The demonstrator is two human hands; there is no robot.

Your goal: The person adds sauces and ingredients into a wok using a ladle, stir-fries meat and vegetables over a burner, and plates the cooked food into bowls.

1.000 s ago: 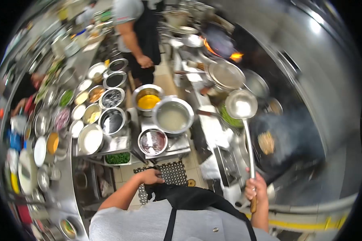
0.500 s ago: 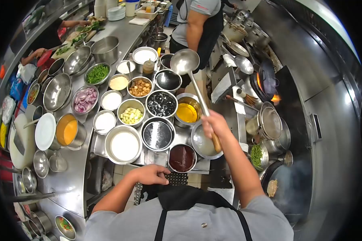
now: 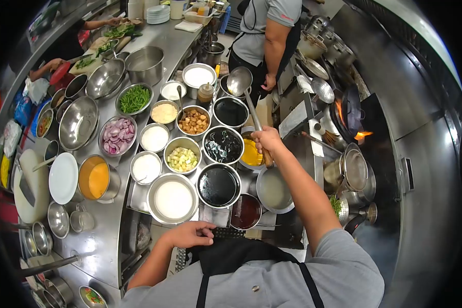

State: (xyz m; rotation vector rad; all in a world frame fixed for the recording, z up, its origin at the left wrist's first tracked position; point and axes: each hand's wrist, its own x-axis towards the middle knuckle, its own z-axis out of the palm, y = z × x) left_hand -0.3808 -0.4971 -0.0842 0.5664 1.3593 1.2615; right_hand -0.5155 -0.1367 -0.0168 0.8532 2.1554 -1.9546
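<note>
My right hand (image 3: pixel 267 140) is wrapped round the handle of a ladle (image 3: pixel 253 114). The ladle's bowl hangs over the far pots, beside the pot of dark liquid (image 3: pixel 231 111). Below the hand are a pot of yellow liquid (image 3: pixel 252 153) and a pot of cloudy liquid (image 3: pixel 273 190). My left hand (image 3: pixel 192 234) is held in front of the apron, fingers apart and empty. Nearest to it are a pot of white liquid (image 3: pixel 172 198), a black liquid pot (image 3: pixel 218 185) and a pot of dark red sauce (image 3: pixel 246 211).
Bowls of onions (image 3: pixel 118 135), green beans (image 3: pixel 134 99) and browned cubes (image 3: pixel 193 121) stand left. A co-worker (image 3: pixel 267 41) stands ahead; another person's hands (image 3: pixel 55 64) are at the upper left. Flames (image 3: pixel 363 135) show by a wok (image 3: pixel 351 110) on the right.
The view has turned left from the smoking wok toward the pots. My right hand has carried the ladle from the stove side to above the pots. My left hand stays by the apron.
</note>
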